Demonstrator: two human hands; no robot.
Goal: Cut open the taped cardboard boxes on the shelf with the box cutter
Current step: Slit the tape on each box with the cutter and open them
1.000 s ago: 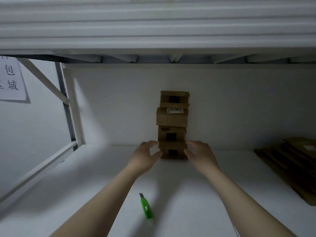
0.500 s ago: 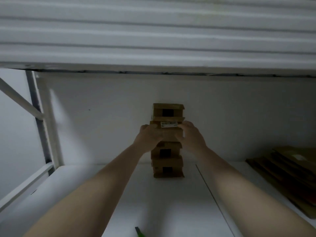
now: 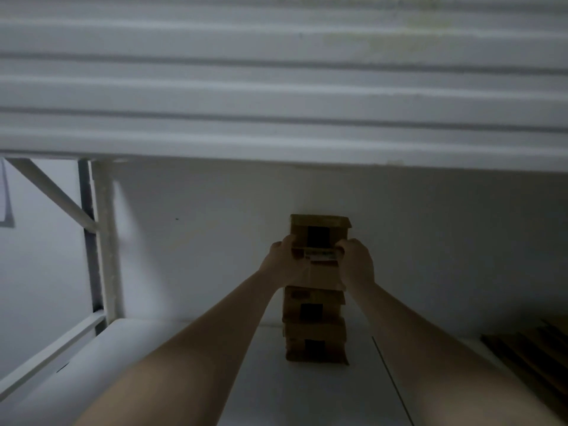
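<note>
Matt brown cardboard boxes (image 3: pixel 318 305)

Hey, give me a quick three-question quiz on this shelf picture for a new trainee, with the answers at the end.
1. True or false: the left hand or the right hand holds the box cutter.
2. How many boxes are in the stack? A two, B four, C six.
3. Fill in: both hands grip the box with the white ____.

Key: 1 false; 2 B; 3 label.
</note>
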